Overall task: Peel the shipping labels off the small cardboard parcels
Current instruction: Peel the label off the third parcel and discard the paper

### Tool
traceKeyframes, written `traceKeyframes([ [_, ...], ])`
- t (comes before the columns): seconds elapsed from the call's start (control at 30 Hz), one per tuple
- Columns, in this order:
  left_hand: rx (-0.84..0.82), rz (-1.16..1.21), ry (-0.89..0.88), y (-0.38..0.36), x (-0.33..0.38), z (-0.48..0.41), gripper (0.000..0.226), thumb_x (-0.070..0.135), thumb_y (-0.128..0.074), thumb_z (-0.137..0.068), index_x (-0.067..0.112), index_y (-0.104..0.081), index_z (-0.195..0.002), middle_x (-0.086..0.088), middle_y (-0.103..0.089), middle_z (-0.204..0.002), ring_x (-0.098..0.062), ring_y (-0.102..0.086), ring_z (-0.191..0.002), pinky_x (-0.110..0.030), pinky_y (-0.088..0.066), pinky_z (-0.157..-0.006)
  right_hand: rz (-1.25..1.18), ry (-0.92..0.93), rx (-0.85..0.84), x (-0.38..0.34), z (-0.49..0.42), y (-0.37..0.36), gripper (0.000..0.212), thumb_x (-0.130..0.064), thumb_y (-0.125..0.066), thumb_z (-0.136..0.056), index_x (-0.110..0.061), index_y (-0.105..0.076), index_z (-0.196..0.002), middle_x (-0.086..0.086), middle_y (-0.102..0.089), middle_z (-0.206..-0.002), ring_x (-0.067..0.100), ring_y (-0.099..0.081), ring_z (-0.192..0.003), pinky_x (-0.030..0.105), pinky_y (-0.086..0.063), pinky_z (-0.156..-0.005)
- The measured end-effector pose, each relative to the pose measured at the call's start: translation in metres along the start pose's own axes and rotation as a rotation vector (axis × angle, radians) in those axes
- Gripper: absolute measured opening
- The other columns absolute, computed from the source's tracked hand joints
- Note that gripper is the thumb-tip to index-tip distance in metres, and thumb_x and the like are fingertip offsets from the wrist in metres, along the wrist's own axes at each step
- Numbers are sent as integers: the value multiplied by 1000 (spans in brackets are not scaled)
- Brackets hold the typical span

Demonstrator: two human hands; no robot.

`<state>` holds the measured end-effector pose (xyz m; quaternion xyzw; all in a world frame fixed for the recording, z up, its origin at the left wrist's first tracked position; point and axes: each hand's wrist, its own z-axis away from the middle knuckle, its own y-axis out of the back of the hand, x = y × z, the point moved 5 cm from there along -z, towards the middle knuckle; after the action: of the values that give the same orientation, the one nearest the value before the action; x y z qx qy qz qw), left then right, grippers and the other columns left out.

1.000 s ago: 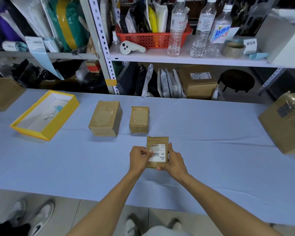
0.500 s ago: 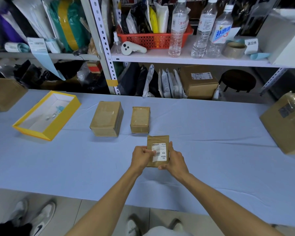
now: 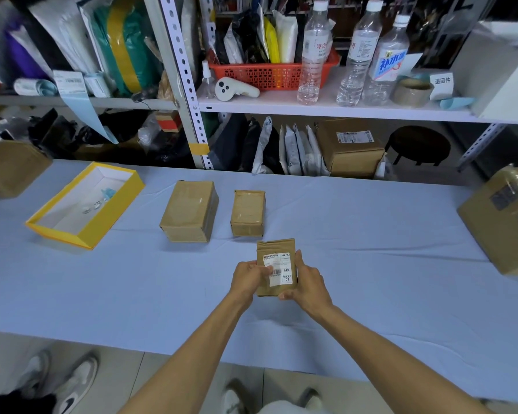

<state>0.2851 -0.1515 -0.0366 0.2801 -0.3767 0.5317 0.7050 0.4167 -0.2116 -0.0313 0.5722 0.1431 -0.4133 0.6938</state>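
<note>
A small brown cardboard parcel (image 3: pixel 275 248) is held up over the blue table (image 3: pixel 371 264), its white shipping label (image 3: pixel 280 268) facing me. My right hand (image 3: pixel 307 283) grips the parcel's right side and lower edge. My left hand (image 3: pixel 248 277) pinches the label's left edge, which looks lifted off the cardboard. Two more small parcels lie flat farther back: a larger one (image 3: pixel 189 215) and a narrower one (image 3: pixel 248 212), with no label showing on their tops.
A yellow-rimmed open box (image 3: pixel 84 206) lies at the left with small bits inside. Bigger cartons stand at the far left (image 3: pixel 11 168) and far right (image 3: pixel 504 216). Metal shelving (image 3: pixel 311 107) with bottles, a red basket and tape runs behind the table. Someone's shoes (image 3: pixel 63 383) show below the near edge.
The label's left edge has come away from the parcel under my left fingers. Both hands and the parcel stay in about the same place.
</note>
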Motion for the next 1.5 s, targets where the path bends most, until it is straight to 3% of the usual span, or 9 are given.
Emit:
traceKeyframes([
  [0.53,-38,-12,17,-9,4,1,22,2,-56,-88,-4,-68,-105,-16,-72,-100,-22,-69,-83,-16,-52,-57,-54,-39,-12,9,0,3,115,-8,-83,-63,-13,-11,-152,5,-65,-117,25,-61,-106,36,-56,-84],
  [0.7,-56,122,66,-7,9,-2,15,3,-53,-91,-2,-66,-96,-13,-68,-89,-20,-63,-76,-27,-50,-64,-52,-57,-4,13,0,3,112,-16,-85,-64,-13,-13,-150,6,-66,-116,26,-62,-104,39,-56,-84],
  [0.77,-62,-11,32,-10,11,-5,15,6,-54,-91,-1,-68,-91,-13,-69,-89,-18,-63,-73,-24,-49,-60,-57,-75,16,16,0,4,110,-18,-84,-65,-12,-15,-150,5,-68,-111,26,-63,-102,37,-56,-84],
  [0.87,-44,-124,-15,-13,11,-4,20,9,-57,-90,-4,-70,-98,-13,-74,-96,-15,-66,-74,-16,-46,-53,-69,-78,15,18,0,4,111,-14,-84,-65,-9,-14,-151,5,-69,-109,25,-63,-102,35,-55,-82],
  [1.07,-3,-181,-28,-10,8,-11,19,14,-61,-89,-1,-72,-95,-11,-74,-98,-21,-69,-87,-27,-52,-66,-66,-102,-2,17,1,5,117,-13,-85,-64,-9,-9,-152,8,-66,-114,27,-61,-106,35,-54,-84],
  [1.2,16,-230,-65,-11,7,-13,18,19,-64,-88,6,-68,-77,-8,-74,-96,-22,-70,-92,-39,-57,-87,-87,-109,-4,17,2,7,113,-12,-85,-62,-10,-16,-151,5,-64,-117,25,-60,-107,34,-54,-83],
  [1.4,14,-227,-77,-9,7,-15,18,21,-65,-88,10,-64,-74,-10,-73,-100,-23,-70,-94,-42,-56,-89,-93,-110,-8,16,3,7,106,-11,-85,-62,-9,-23,-147,4,-66,-115,24,-61,-105,30,-54,-77],
  [1.5,19,-227,-70,-8,8,-14,17,21,-65,-88,11,-61,-75,-12,-72,-104,-24,-69,-95,-37,-57,-80,-89,-99,-14,15,3,8,102,-10,-85,-62,-7,-26,-146,4,-65,-116,21,-58,-104,22,-48,-70],
])
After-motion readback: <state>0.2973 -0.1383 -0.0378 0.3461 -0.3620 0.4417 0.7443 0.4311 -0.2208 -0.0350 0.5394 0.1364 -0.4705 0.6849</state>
